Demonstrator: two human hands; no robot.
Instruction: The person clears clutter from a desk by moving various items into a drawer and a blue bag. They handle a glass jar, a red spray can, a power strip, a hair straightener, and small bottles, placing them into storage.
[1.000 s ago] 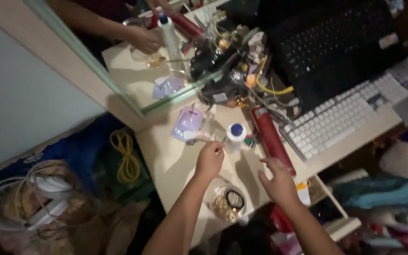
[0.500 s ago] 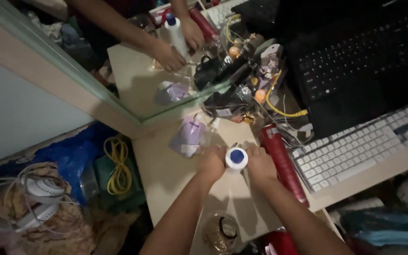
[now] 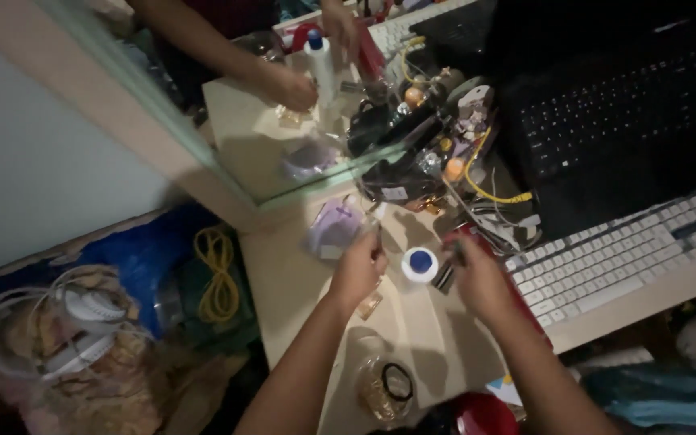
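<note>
1. Landmark: white bottle with a blue cap (image 3: 420,263), standing upright on the pale counter (image 3: 300,282), seen from above.
2. Left hand (image 3: 358,270): just left of the bottle, fingers curled together around something thin and clear that pokes up past the knuckles. Too dim to say what it is.
3. Right hand (image 3: 481,278): just right of the bottle, grip closed on a small dark object (image 3: 448,274) at the bottle's right side. Its kind cannot be told.
4. Neither hand looks to be touching the bottle itself; it stands free between them.
5. Risk (judgement): the bottle is tall and narrow, with a hand close on each side. A wrist brushing it would tip it toward the red tube (image 3: 477,242) or the white keyboard (image 3: 622,254) on its right.
6. Risk (judgement): light is poor and clutter is dense. A small item let go here could roll into the cable tangle (image 3: 485,193) behind the bottle, or off the near edge.
7. Surface: a purple pouch (image 3: 333,228) lies behind-left of the bottle; a clear jar with a black ring (image 3: 387,385) sits nearer the person.
8. Room: a mirror (image 3: 283,121) leans behind the bottle, a black laptop (image 3: 606,105) behind-right; a yellow cord (image 3: 217,274) and white headphones (image 3: 82,322) lie on the floor far left.
</note>
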